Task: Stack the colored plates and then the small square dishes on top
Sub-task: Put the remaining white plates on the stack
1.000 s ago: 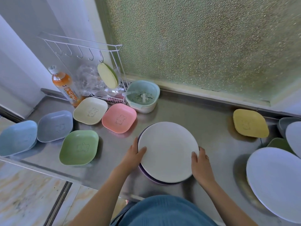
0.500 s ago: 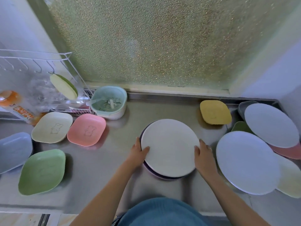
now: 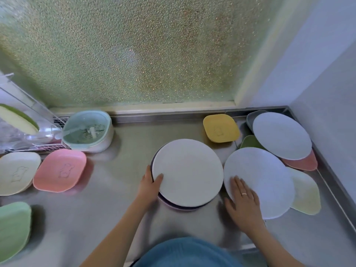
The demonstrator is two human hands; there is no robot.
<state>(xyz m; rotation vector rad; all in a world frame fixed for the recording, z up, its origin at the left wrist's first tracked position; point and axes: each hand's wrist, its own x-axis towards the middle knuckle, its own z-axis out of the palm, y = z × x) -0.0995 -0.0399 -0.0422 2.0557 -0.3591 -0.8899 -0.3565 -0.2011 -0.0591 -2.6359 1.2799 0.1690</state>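
Observation:
A cream round plate (image 3: 189, 172) tops a small stack in the middle of the steel counter, with a purple plate's rim (image 3: 174, 206) showing under it. My left hand (image 3: 151, 185) grips the stack's left edge. My right hand (image 3: 241, 204) lies flat, fingers spread, on the near edge of a pale blue round plate (image 3: 264, 178) just right of the stack. Another pale round plate (image 3: 281, 138) lies behind it. Small square dishes sit around: yellow (image 3: 220, 128), pink (image 3: 60, 171), cream (image 3: 16, 172), green (image 3: 13, 227).
More dishes peek from under the right plates: pink (image 3: 304, 163), pale yellow (image 3: 306, 193), green (image 3: 249, 142), grey (image 3: 252, 117). A mint strainer basket (image 3: 87, 130) and a wire rack (image 3: 28, 139) stand at back left. The wall and counter rim close the right side.
The view has swung right. My right hand left the stack's right edge and now rests on the pale blue plate. My left hand stays on the stack.

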